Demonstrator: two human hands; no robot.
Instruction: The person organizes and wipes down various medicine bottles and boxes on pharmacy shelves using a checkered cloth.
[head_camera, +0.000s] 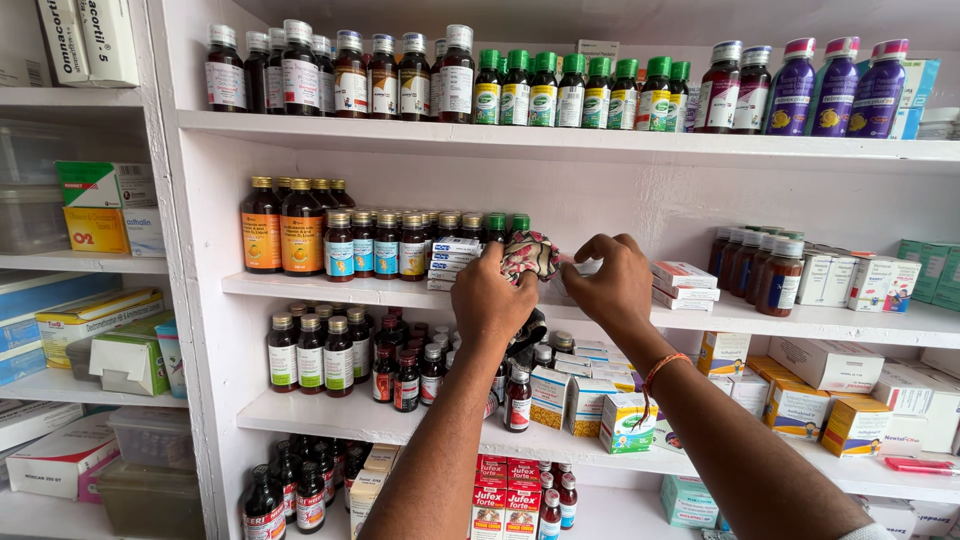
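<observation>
Hands raised to second shelf (330, 291) of white pharmacy rack. Left hand (490, 300) closed round a patterned cloth (528, 254), fingers bunched on its lower fold; cloth pressed at front edge of shelf, just beside stack of small white-and-blue boxes (452, 262). Right hand (610, 282) curled knuckles-out, touching cloth's right end, fingertips turned away so grip there cannot be told; orange thread band (662, 368) on wrist. Brown syrup bottles (300, 232) ranked toward left end of shelf, labels facing out, presumably for easy reading; flat white-and-red cartons (682, 283) lying stacked just right of hands. Shelf surface under hands hidden. Much of cloth concealed behind left fist. Lowest shelf cut off by frame; bottles behind forearms partly masked.
</observation>
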